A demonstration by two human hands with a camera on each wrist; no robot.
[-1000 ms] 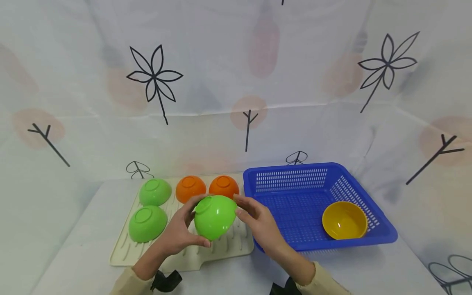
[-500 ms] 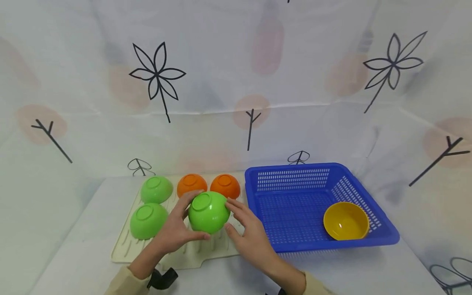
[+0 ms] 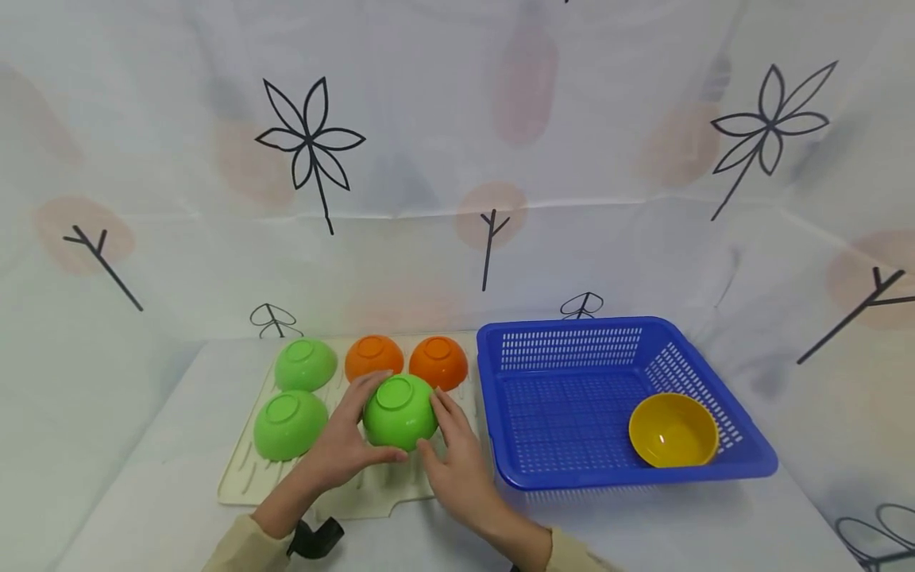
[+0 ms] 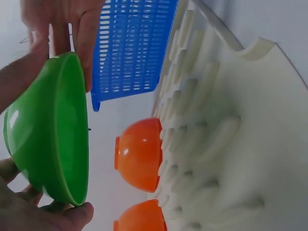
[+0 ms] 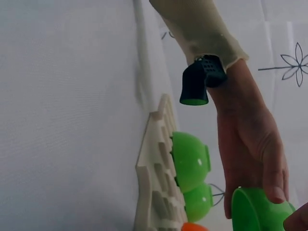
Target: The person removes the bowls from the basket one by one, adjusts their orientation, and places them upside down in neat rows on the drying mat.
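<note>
A green bowl, upside down, is held between both hands over the cream draining tray. My left hand grips its left side, and my right hand holds the right side. In the left wrist view the bowl's rim stands off the tray's ridges, with a gap between. Two other green bowls sit upside down at the tray's left. Behind the held bowl, two orange bowls lie upside down along the back.
To the right of the tray stands a blue plastic basket, with a yellow bowl in its right front part. A white cloth covers the table, and a patterned sheet hangs behind.
The green bowl has shifted slightly left and gone from tilted to nearly level, rim down. My right hand has moved left with it and closer around its side.
</note>
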